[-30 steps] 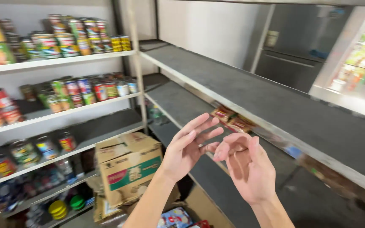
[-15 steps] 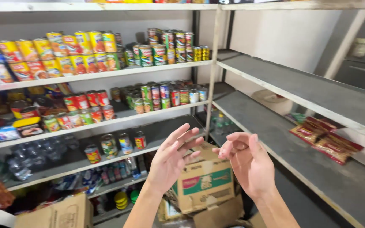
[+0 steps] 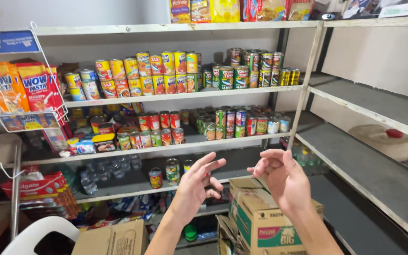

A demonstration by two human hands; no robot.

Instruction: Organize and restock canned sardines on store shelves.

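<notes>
My left hand (image 3: 196,185) and my right hand (image 3: 281,178) are raised in front of me, palms facing each other a little apart, fingers spread and loosely curled. Neither holds anything. Behind them rise grey shelves (image 3: 175,97) stacked with rows of yellow, red and green tin cans (image 3: 166,73). Just below my right hand stands a cardboard box (image 3: 263,217) with a green and red label. A few single cans (image 3: 172,171) sit on the lower shelf beyond my left hand.
A wire rack with orange pasta packets (image 3: 22,89) hangs at the left. Another cardboard box (image 3: 114,238) and a white plastic chair back (image 3: 34,236) are at the bottom left. Grey shelves at the right (image 3: 369,174) carry a white round container (image 3: 383,139).
The view has swung left from the nearly bare right-hand shelves to the can-filled shelves. My hands have stayed raised and apart, holding nothing.
</notes>
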